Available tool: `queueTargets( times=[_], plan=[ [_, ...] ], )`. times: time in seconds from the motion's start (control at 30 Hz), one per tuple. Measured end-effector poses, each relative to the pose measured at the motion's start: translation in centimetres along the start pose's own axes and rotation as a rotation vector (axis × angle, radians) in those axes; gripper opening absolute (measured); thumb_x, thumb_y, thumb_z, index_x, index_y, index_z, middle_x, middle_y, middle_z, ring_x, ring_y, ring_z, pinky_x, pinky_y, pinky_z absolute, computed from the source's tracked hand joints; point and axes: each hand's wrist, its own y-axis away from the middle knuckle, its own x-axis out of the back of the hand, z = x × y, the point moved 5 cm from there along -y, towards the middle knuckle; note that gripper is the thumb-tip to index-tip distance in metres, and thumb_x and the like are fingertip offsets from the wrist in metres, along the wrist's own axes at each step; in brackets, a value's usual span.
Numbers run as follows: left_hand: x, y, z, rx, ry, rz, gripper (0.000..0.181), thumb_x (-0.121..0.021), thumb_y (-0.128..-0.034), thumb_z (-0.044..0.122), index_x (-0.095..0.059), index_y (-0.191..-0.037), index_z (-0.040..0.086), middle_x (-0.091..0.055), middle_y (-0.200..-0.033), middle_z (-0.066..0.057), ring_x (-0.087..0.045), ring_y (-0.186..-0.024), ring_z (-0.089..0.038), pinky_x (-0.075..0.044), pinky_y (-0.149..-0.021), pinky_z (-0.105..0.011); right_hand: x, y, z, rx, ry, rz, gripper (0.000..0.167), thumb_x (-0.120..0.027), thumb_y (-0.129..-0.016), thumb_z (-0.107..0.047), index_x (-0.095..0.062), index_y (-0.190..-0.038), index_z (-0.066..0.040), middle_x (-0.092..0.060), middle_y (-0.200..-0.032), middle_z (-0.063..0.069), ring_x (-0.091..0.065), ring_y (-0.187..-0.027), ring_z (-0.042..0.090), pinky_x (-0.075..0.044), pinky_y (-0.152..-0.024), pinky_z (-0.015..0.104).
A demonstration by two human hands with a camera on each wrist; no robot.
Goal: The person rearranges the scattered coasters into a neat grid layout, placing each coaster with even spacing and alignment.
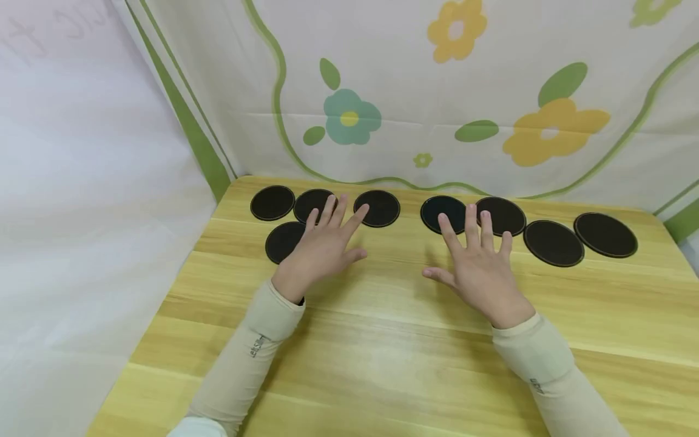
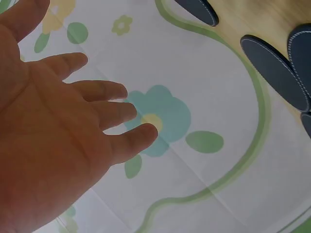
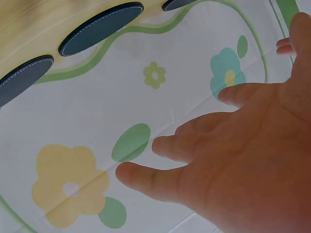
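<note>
The head view is bright, with soft glare on the desk (image 1: 377, 358) and faint shadows. Both wrist views look dimmer and greyer.

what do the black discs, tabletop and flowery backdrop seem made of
Black discs: probably leather or imitation leather, matte, judging by pale rim stitching. Tabletop: wood or wood-look laminate, lightly glossy, with streaky grain. Flowery backdrop: likely printed fabric, matte, with fold creases, though plastic sheeting is possible.
</note>
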Motion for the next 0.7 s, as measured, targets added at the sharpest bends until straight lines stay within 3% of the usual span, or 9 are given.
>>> queueTargets(
  times=[0.23,0.43,0.7],
  plan=[
    [-0.8,2.7,-3.2,0.109,0.07,-0.023,0.083,-0.062,-0.1006,0.046,-0.013,-0.165,0.025,-0.004,-0.166,-0.021,-0.013,-0.151,-0.04,-0.015,-0.115,-0.064,0.0,-0.5,-1.7,0.074,-0.016,0.027,0.095,-0.065,-0.092,-0.06,-0.021,-0.163,-0.014,-0.003,-0.163,0.032,-0.004,-0.148,0.052,-0.009,-0.104,0.08],
    [-1.8,4.8,-6.7,0.206,0.019,-0.072,0.077,-0.06,-0.1019,0.045,-0.025,-0.162,0.013,-0.022,-0.16,-0.03,-0.029,-0.143,-0.048,-0.028,-0.108,-0.069,-0.1,-0.8,-3.3,0.11,-0.037,-0.007,0.089,-0.063,-0.094,-0.059,-0.029,-0.161,-0.013,-0.011,-0.162,0.032,-0.012,-0.148,0.051,-0.014,-0.105,0.079],
    [-2.3,5.5,-10.1,0.379,-0.053,-0.156,0.069,-0.059,-0.1016,0.046,-0.044,-0.15,0.0,-0.049,-0.142,-0.032,-0.054,-0.119,-0.052,-0.045,-0.094,-0.064,-0.5,-0.6,-3.8,0.11,-0.063,-0.085,0.085,-0.062,-0.096,-0.058,-0.032,-0.16,-0.011,-0.012,-0.161,0.033,-0.015,-0.146,0.052,-0.011,-0.105,0.079]
  ],
)
